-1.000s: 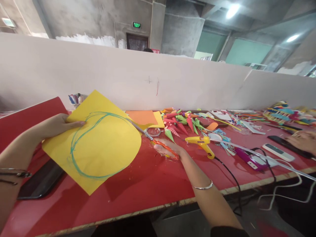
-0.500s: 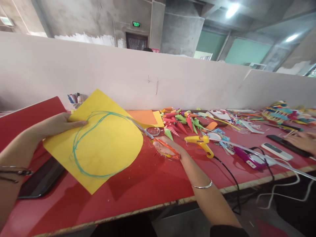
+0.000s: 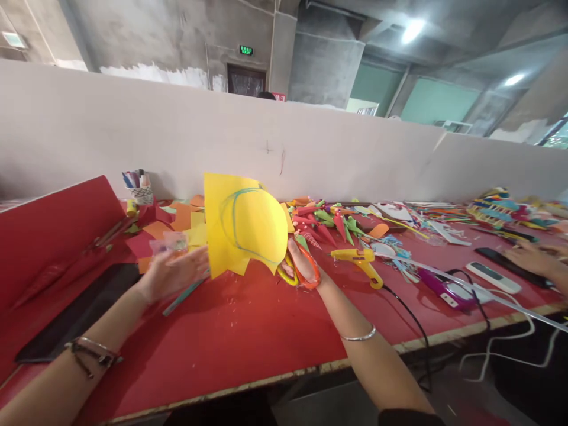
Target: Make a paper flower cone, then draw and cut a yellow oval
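A yellow sheet [image 3: 255, 222] with a green hand-drawn curve stands tilted above the red table, its right side cut round. My left hand [image 3: 177, 272] is at the sheet's left edge, palm partly turned up, with its fingertips against or behind the paper. In my right hand [image 3: 302, 260] are scissors [image 3: 312, 275] with orange and yellow handles, beside the sheet's lower right edge. The blades are hidden behind the paper.
A yellow glue gun [image 3: 361, 263] lies right of my right hand. Behind it are small red and green cones [image 3: 326, 222]. A pen cup [image 3: 139, 192], paper scraps and a dark flat object [image 3: 80, 310] are left. Another person's hand [image 3: 535, 260] is far right.
The yellow sheet has swung round and moved right, uncovering paper scraps. My left hand has shifted right and loosened from its pinch on the sheet. The scissor handles have spread apart.
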`<state>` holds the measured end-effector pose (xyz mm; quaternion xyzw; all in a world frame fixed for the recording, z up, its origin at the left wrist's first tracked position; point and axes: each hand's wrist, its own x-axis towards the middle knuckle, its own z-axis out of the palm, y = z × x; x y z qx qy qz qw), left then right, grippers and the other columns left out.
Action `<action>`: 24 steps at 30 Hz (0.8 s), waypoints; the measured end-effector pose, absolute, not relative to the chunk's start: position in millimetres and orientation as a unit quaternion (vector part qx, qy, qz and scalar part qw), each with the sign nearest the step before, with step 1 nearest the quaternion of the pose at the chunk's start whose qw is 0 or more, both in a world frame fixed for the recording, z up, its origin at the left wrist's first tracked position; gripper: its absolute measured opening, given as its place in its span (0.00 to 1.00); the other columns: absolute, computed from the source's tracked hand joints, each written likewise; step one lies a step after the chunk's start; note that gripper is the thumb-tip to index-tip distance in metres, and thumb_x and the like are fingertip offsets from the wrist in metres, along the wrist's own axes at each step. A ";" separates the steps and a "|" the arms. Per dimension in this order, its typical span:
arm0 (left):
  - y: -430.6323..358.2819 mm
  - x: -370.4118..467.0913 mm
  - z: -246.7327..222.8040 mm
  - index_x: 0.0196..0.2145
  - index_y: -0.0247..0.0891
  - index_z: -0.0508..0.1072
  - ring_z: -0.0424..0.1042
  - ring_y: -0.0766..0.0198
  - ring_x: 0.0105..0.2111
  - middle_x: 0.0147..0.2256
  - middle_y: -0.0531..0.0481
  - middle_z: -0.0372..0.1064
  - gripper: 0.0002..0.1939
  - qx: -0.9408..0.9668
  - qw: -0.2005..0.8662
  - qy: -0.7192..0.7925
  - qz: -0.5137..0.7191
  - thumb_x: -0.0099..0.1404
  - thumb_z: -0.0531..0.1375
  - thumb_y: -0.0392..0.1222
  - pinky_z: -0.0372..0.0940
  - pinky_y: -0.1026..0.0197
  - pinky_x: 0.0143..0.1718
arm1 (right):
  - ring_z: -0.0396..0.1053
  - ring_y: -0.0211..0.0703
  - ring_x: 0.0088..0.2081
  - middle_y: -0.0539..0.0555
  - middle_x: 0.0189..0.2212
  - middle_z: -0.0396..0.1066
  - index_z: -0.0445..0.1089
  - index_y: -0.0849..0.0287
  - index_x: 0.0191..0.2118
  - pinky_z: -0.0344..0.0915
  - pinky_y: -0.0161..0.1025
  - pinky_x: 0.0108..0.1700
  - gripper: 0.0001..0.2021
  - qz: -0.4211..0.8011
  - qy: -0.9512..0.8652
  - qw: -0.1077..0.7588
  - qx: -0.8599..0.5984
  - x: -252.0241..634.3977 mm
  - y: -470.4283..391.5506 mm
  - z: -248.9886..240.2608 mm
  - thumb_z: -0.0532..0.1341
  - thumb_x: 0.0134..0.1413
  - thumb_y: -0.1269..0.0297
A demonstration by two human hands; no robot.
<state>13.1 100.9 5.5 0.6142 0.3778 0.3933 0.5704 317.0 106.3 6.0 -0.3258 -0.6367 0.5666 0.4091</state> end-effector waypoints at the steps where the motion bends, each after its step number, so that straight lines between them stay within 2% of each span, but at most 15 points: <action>1: 100.2 21.8 3.1 0.52 0.40 0.63 0.61 0.48 0.51 0.50 0.46 0.65 0.40 0.637 0.589 0.346 0.357 0.47 0.52 0.67 0.59 0.50 0.49 | 0.46 0.29 0.08 0.42 0.06 0.47 0.54 0.58 0.17 0.49 0.29 0.12 0.29 0.575 -0.630 0.409 -0.324 315.6 107.3 4.7 0.40 0.50 0.37; 3: 100.0 39.4 0.8 0.52 0.44 0.62 0.59 0.53 0.53 0.53 0.48 0.62 0.35 0.663 0.595 0.348 0.293 0.46 0.61 0.56 0.56 0.54 0.51 | 0.46 0.29 0.08 0.43 0.06 0.47 0.52 0.58 0.14 0.49 0.30 0.12 0.31 0.591 -0.619 0.404 -0.322 313.0 107.5 3.4 0.38 0.50 0.36; 5: 101.0 54.8 0.6 0.46 0.42 0.68 0.64 0.57 0.48 0.47 0.48 0.68 0.29 0.655 0.561 0.432 0.265 0.45 0.63 0.50 0.58 0.59 0.48 | 0.48 0.29 0.08 0.44 0.05 0.48 0.51 0.58 0.13 0.50 0.30 0.12 0.31 0.601 -0.612 0.401 -0.322 311.0 105.9 3.3 0.39 0.50 0.36; 7: 101.1 65.9 1.8 0.34 0.39 0.74 0.70 0.60 0.37 0.35 0.48 0.73 0.19 0.642 0.542 0.476 0.262 0.48 0.61 0.53 0.62 0.61 0.40 | 0.48 0.29 0.09 0.44 0.06 0.48 0.51 0.58 0.14 0.51 0.30 0.12 0.30 0.600 -0.609 0.410 -0.318 309.2 103.2 3.9 0.40 0.50 0.37; 8: 99.9 69.6 2.8 0.27 0.37 0.74 0.70 0.61 0.30 0.28 0.48 0.73 0.18 0.637 0.543 0.483 0.258 0.50 0.59 0.56 0.63 0.62 0.35 | 0.48 0.29 0.09 0.43 0.06 0.48 0.52 0.58 0.14 0.52 0.30 0.13 0.30 0.596 -0.609 0.418 -0.314 308.2 101.9 4.3 0.41 0.50 0.37; 10: 94.4 75.2 5.8 0.18 0.36 0.73 0.67 0.65 0.19 0.18 0.48 0.69 0.25 0.632 0.561 0.483 0.228 0.53 0.53 0.61 0.62 0.63 0.26 | 0.48 0.30 0.10 0.43 0.06 0.49 0.53 0.58 0.15 0.52 0.30 0.14 0.29 0.586 -0.613 0.435 -0.302 305.8 99.7 5.1 0.41 0.51 0.38; 11: 90.1 78.1 7.5 0.19 0.35 0.73 0.65 0.66 0.17 0.17 0.47 0.69 0.27 0.625 0.579 0.479 0.210 0.54 0.51 0.63 0.61 0.64 0.23 | 0.48 0.30 0.10 0.44 0.06 0.49 0.53 0.58 0.15 0.52 0.31 0.14 0.29 0.581 -0.616 0.442 -0.296 304.4 98.8 5.5 0.41 0.51 0.38; 13: 80.5 86.7 9.7 0.31 0.37 0.76 0.68 0.64 0.20 0.25 0.44 0.73 0.29 0.592 0.638 0.457 0.188 0.55 0.48 0.65 0.62 0.63 0.23 | 0.49 0.30 0.10 0.44 0.06 0.49 0.52 0.58 0.14 0.52 0.31 0.15 0.29 0.574 -0.622 0.449 -0.288 301.6 97.3 6.4 0.41 0.52 0.39; 15: 72.2 99.9 8.9 0.43 0.40 0.71 0.72 0.61 0.29 0.40 0.43 0.72 0.29 0.499 0.727 0.420 0.215 0.55 0.50 0.64 0.64 0.62 0.28 | 0.49 0.30 0.11 0.44 0.07 0.48 0.52 0.58 0.14 0.51 0.31 0.15 0.29 0.568 -0.626 0.452 -0.286 299.5 95.9 7.3 0.41 0.53 0.40; 16: 69.4 107.9 7.2 0.44 0.40 0.70 0.72 0.60 0.35 0.44 0.42 0.70 0.27 0.453 0.754 0.411 0.238 0.55 0.52 0.62 0.65 0.61 0.34 | 0.49 0.30 0.11 0.44 0.07 0.48 0.53 0.58 0.14 0.51 0.31 0.15 0.29 0.565 -0.628 0.453 -0.285 298.9 95.2 7.8 0.42 0.52 0.40; 19: 66.2 131.4 -0.2 0.42 0.39 0.70 0.69 0.58 0.44 0.46 0.43 0.68 0.22 0.367 0.756 0.420 0.341 0.54 0.58 0.55 0.60 0.59 0.47 | 0.48 0.30 0.11 0.43 0.08 0.49 0.54 0.58 0.15 0.50 0.30 0.15 0.28 0.553 -0.638 0.458 -0.281 299.3 94.0 8.8 0.44 0.52 0.39; 24: 70.3 146.2 2.0 0.41 0.39 0.71 0.67 0.59 0.47 0.44 0.47 0.70 0.18 0.362 0.705 0.412 0.449 0.54 0.60 0.49 0.60 0.61 0.49 | 0.49 0.30 0.12 0.45 0.09 0.49 0.52 0.58 0.14 0.50 0.31 0.17 0.28 0.541 -0.654 0.459 -0.261 303.0 96.5 6.2 0.42 0.54 0.42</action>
